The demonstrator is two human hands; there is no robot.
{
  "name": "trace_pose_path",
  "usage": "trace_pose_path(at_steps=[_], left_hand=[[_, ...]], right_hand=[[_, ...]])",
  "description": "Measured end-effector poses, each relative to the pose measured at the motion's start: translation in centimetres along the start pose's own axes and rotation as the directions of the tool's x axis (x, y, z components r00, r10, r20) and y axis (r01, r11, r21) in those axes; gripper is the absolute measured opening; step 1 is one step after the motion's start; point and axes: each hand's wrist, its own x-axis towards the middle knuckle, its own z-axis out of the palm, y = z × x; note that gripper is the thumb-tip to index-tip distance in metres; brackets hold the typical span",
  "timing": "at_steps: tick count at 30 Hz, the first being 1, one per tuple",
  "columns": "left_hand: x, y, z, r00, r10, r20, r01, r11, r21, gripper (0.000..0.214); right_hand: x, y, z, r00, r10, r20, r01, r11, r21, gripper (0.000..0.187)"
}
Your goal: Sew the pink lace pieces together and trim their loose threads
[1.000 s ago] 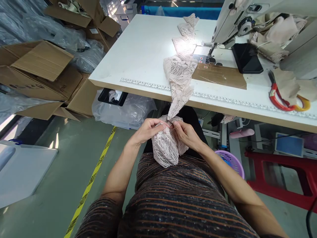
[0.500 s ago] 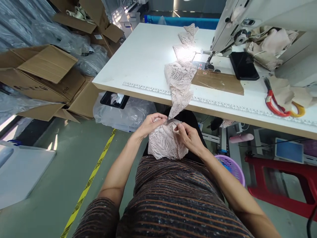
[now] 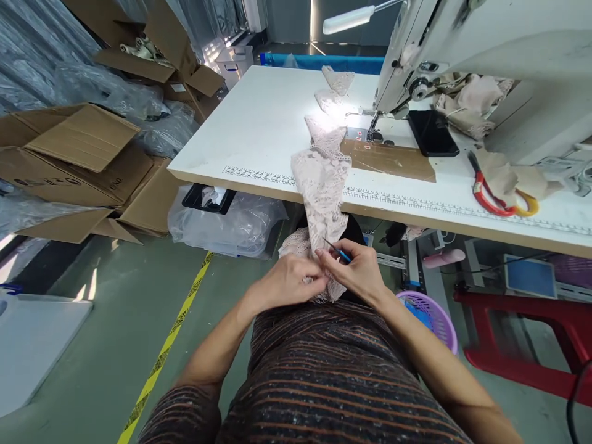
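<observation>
A strip of pale pink lace (image 3: 322,182) hangs from the table's front edge down to my lap. My left hand (image 3: 296,280) pinches the gathered lace in front of my belly. Close beside it, my right hand (image 3: 356,271) holds small blue-handled thread snips (image 3: 343,254), their dark, thin tip pointing up and left over the lace. The right thumb and fingertips are also against the cloth, partly hiding it. More lace pieces (image 3: 340,80) run back over the table, past the sewing machine's needle area (image 3: 374,126).
The white table (image 3: 259,123) carries a brown card (image 3: 393,161), a black phone (image 3: 433,134), red-and-yellow scissors (image 3: 494,196) and cloth scraps. Cardboard boxes (image 3: 78,166) stand at left. A purple basket (image 3: 439,317) and red stool (image 3: 518,351) are at right.
Both hands have come lower and closer together, and the lace is bunched up between them. The blue snips now show plainly in my right hand. The view has shifted slightly.
</observation>
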Motion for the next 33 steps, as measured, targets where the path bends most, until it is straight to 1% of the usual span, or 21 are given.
trace_pose_path(at_steps=[2, 3, 4, 5, 6, 7, 8, 10, 11, 13, 15, 16, 18, 20, 21, 23, 25, 26, 29, 33], left_hand=[[-1.1, 0.9, 0.0, 0.995, 0.056, 0.077, -0.055, 0.998, -0.007, 0.033], [-1.3, 1.0, -0.3, 0.995, 0.068, 0.078, -0.066, 0.997, -0.032, 0.029], [-1.4, 0.9, -0.6, 0.997, 0.063, 0.039, -0.06, 0.996, -0.063, 0.025], [-1.2, 0.6, -1.2, 0.999, 0.037, -0.025, -0.039, 0.995, -0.094, 0.023], [-0.8, 0.1, -1.7, 0.994, -0.006, -0.109, -0.008, 0.992, -0.125, 0.022], [-0.3, -0.5, -2.2, 0.979, -0.061, -0.194, 0.032, 0.988, -0.15, 0.024], [0.4, -1.2, -2.6, 0.971, -0.104, -0.216, 0.066, 0.982, -0.174, 0.025], [1.8, -2.7, -2.7, 0.964, -0.159, -0.212, 0.099, 0.957, -0.272, 0.033], [2.5, -3.3, -2.5, 0.969, -0.17, -0.181, 0.099, 0.934, -0.343, 0.039], [3.6, -4.1, -1.6, 0.985, -0.158, -0.063, 0.105, 0.855, -0.509, 0.045], [4.2, -4.5, -0.7, 0.989, -0.144, 0.024, 0.127, 0.764, -0.633, 0.044], [4.3, -4.5, -0.4, 0.987, -0.154, 0.038, 0.14, 0.732, -0.667, 0.042], [4.0, -4.4, -0.2, 0.979, -0.201, 0.024, 0.163, 0.711, -0.684, 0.037], [3.4, -4.2, -0.4, 0.967, -0.254, -0.013, 0.182, 0.726, -0.663, 0.036], [3.1, -4.1, -0.6, 0.961, -0.275, -0.03, 0.192, 0.739, -0.646, 0.037], [2.4, -3.9, -1.0, 0.952, -0.3, -0.058, 0.203, 0.762, -0.614, 0.036], [2.0, -3.9, -1.3, 0.951, -0.303, -0.066, 0.208, 0.781, -0.589, 0.034], [1.8, -3.9, -1.3, 0.952, -0.3, -0.066, 0.208, 0.788, -0.58, 0.033], [1.6, -4.1, -1.3, 0.952, -0.298, -0.072, 0.207, 0.797, -0.568, 0.032], [1.6, -4.5, -1.3, 0.953, -0.291, -0.081, 0.186, 0.778, -0.599, 0.028]], right_hand=[[-0.7, 0.0, 0.3, 0.998, 0.059, 0.025, -0.058, 0.998, -0.008, 0.029], [-1.0, 0.0, 0.3, 0.996, 0.068, 0.054, -0.068, 0.998, 0.0, 0.027], [-1.3, 0.0, 0.2, 0.994, 0.064, 0.086, -0.066, 0.998, 0.015, 0.024], [-1.6, 0.0, 0.1, 0.992, 0.047, 0.12, -0.052, 0.998, 0.037, 0.022], [-1.8, 0.0, -0.1, 0.988, 0.022, 0.152, -0.032, 0.998, 0.061, 0.021], [-2.0, -0.1, -0.3, 0.984, -0.003, 0.179, -0.012, 0.996, 0.083, 0.02], [-2.1, -0.1, -0.5, 0.98, -0.024, 0.198, 0.004, 0.995, 0.101, 0.02], [-2.2, -0.1, -0.7, 0.975, -0.049, 0.218, 0.023, 0.992, 0.121, 0.019], [-2.2, -0.1, -0.7, 0.973, -0.06, 0.221, 0.032, 0.991, 0.127, 0.019], [-2.2, 0.0, -0.7, 0.971, -0.081, 0.223, 0.051, 0.989, 0.136, 0.018], [-2.1, 0.2, -0.7, 0.968, -0.1, 0.231, 0.068, 0.987, 0.144, 0.017], [-2.1, 0.3, -0.8, 0.966, -0.107, 0.236, 0.073, 0.986, 0.149, 0.017], [-1.8, 0.6, -1.0, 0.961, -0.112, 0.251, 0.073, 0.985, 0.159, 0.018], [-1.2, 1.1, -1.3, 0.96, -0.108, 0.258, 0.066, 0.983, 0.169, 0.021], [-0.8, 1.4, -1.5, 0.961, -0.102, 0.258, 0.058, 0.984, 0.171, 0.025], [0.2, 2.0, -1.6, 0.963, -0.076, 0.259, 0.033, 0.986, 0.165, 0.04], [1.1, 2.4, -1.5, 0.96, -0.053, 0.276, 0.013, 0.989, 0.145, 0.054], [1.5, 2.6, -1.4, 0.954, -0.055, 0.293, 0.016, 0.991, 0.134, 0.058], [2.4, 2.4, -1.0, 0.936, -0.11, 0.335, 0.081, 0.992, 0.098, 0.059], [3.0, 1.7, -0.4, 0.925, -0.167, 0.342, 0.146, 0.986, 0.085, 0.057]])
